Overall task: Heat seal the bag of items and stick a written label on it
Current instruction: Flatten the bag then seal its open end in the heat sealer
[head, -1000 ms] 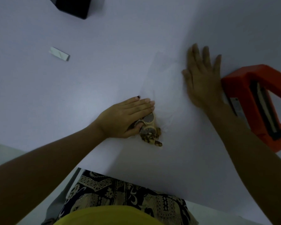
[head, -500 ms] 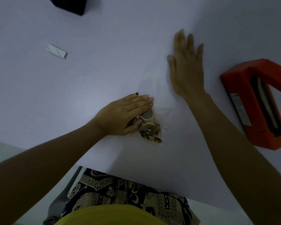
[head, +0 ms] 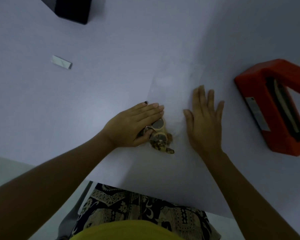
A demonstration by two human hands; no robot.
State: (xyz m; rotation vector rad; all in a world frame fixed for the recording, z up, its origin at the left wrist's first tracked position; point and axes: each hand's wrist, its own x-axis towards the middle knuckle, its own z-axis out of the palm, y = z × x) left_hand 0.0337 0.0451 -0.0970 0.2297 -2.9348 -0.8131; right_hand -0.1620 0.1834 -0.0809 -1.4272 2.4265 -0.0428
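Observation:
A clear plastic bag (head: 173, 90) lies flat on the white table, its small brown and tan items (head: 160, 137) bunched at the near end. My left hand (head: 133, 127) rests flat on those items, pressing them down. Just right of the items, my right hand (head: 204, 122) lies palm down on the bag with fingers spread. An orange heat sealer (head: 260, 108) sits at the right edge of the table, apart from both hands. A small white label (head: 61, 62) lies far to the left.
A black box (head: 71, 9) stands at the far left corner of the table. The table's near edge (head: 145, 189) runs just in front of my patterned lap.
My right hand slid up along the bag away from me, then came back down to beside the items. My left hand stayed pressed on the items.

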